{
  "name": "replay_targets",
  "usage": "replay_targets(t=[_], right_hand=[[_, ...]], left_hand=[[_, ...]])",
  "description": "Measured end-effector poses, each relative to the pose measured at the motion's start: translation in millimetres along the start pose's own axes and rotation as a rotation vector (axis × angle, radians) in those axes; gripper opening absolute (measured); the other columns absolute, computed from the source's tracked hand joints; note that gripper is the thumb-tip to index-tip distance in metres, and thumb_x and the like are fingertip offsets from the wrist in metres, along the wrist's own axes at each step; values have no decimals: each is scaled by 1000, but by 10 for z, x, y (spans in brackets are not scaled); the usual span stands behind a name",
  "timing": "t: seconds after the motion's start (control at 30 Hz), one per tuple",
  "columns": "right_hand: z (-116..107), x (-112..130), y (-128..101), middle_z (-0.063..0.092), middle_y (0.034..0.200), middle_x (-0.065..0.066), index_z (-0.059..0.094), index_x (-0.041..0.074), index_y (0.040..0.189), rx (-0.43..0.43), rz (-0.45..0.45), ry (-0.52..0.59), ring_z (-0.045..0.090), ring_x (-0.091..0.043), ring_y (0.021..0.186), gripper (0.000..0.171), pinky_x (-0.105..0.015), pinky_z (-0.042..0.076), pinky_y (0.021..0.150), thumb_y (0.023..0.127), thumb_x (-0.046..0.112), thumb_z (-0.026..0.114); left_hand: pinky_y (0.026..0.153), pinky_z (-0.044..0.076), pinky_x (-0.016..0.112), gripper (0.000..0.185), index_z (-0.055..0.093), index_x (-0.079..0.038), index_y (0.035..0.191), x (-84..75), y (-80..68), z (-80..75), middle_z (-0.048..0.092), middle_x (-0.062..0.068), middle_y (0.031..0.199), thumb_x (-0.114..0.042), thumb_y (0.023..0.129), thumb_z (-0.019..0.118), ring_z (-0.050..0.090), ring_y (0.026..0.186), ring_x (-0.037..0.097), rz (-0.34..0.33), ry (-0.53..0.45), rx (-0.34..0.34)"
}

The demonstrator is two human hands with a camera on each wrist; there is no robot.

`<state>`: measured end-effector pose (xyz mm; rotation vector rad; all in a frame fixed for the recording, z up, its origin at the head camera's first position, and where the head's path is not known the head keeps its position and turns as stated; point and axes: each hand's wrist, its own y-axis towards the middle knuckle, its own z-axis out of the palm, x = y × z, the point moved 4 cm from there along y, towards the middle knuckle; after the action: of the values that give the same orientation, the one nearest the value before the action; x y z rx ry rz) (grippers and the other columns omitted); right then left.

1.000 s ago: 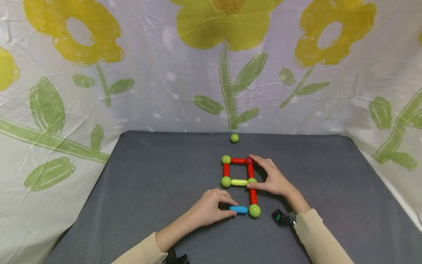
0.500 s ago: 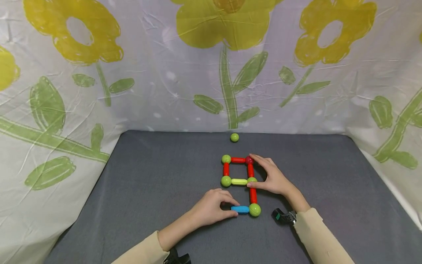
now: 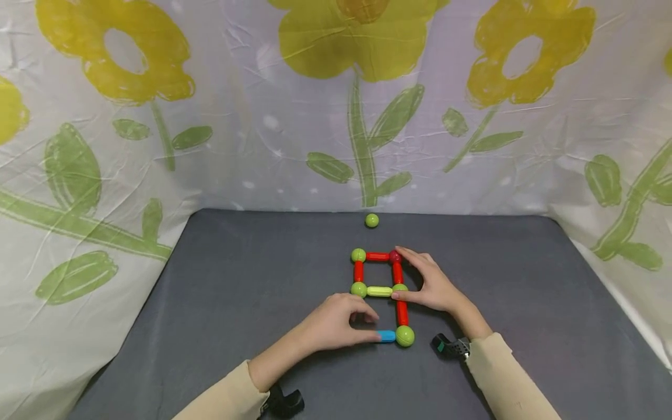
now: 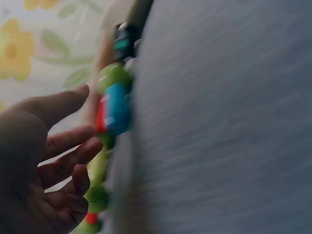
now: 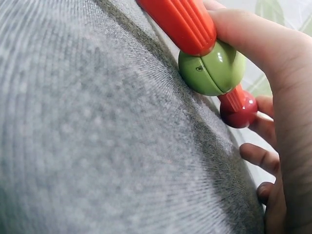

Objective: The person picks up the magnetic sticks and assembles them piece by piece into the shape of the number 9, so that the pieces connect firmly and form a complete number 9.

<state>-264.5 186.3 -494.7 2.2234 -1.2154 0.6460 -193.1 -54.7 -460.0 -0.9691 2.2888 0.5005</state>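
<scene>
Grey cloth covers my table, and a white sheet printed with yellow flowers hangs behind and at both sides. Near the back edge a loose green ball lies well apart from the rest. In the middle lies a frame of red rods and green balls with one pale yellow rod across it. My right hand rests against its right side, thumb on a green ball, fingers straight toward the dark red ball. My left hand pinches the blue rod with curled fingers, its end touching the bottom green ball.
</scene>
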Motion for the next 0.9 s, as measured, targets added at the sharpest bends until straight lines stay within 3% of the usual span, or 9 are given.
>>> replay_targets(t=[0.1, 0.2, 0.3, 0.37, 0.5, 0.6, 0.77, 0.9], right_hand=[[-5, -7, 8, 44, 166, -9, 40, 12, 165, -5, -5, 1, 47, -31, 132, 99, -67, 43, 107, 85, 45, 88], [-10, -20, 8, 44, 166, -9, 40, 12, 165, -10, -5, 5, 46, -31, 131, 99, -66, 43, 107, 84, 45, 88], [-4, -29, 2, 44, 167, -9, 40, 13, 165, -11, -4, 4, 46, -30, 131, 99, -65, 43, 108, 84, 44, 88], [7, -30, -2, 43, 167, -9, 40, 13, 165, -11, -8, -2, 47, -30, 131, 99, -64, 44, 108, 84, 45, 88], [32, -4, -16, 44, 166, -9, 41, 12, 165, -14, -17, 7, 47, -31, 131, 99, -64, 44, 107, 84, 44, 89], [48, 21, -21, 45, 166, -9, 41, 12, 164, -18, -25, 7, 48, -30, 130, 99, -63, 45, 107, 83, 44, 89], [72, 67, -9, 45, 166, -9, 42, 12, 164, -13, -32, 4, 49, -28, 129, 99, -61, 45, 106, 83, 45, 89], [85, 92, -6, 46, 165, -8, 43, 12, 164, -12, -37, 13, 49, -28, 130, 99, -61, 45, 107, 82, 45, 89]], left_hand=[[64, 48, 23, 25, 84, -17, 107, 43, 181, -244, 74, -10, 91, -36, 92, 86, 57, 70, 8, -40, -47, -90], [59, 44, 26, 21, 83, -15, 107, 184, 439, -487, 74, -9, 88, -32, 94, 84, 55, 65, 12, -103, -71, -217], [61, 46, 29, 22, 82, -14, 110, 403, 732, -653, 77, -5, 93, -31, 95, 83, 59, 69, 15, -184, -44, -324], [69, 52, 33, 27, 81, -12, 116, 551, 915, -714, 78, -1, 100, -30, 96, 82, 66, 79, 18, -251, -17, -358], [95, 54, 45, 40, 75, -10, 131, 792, 1226, -744, 78, 7, 114, -30, 97, 81, 71, 105, 26, -365, 10, -355], [106, 49, 51, 47, 71, -9, 138, 913, 1389, -736, 76, 10, 121, -30, 97, 81, 69, 113, 30, -428, 4, -347], [102, 52, 50, 53, 69, -11, 141, 1023, 1506, -729, 73, 12, 125, -34, 95, 82, 68, 112, 32, -509, -9, -349], [96, 55, 46, 51, 72, -11, 138, 1041, 1555, -718, 74, 10, 124, -37, 95, 83, 69, 111, 30, -530, -13, -331]])
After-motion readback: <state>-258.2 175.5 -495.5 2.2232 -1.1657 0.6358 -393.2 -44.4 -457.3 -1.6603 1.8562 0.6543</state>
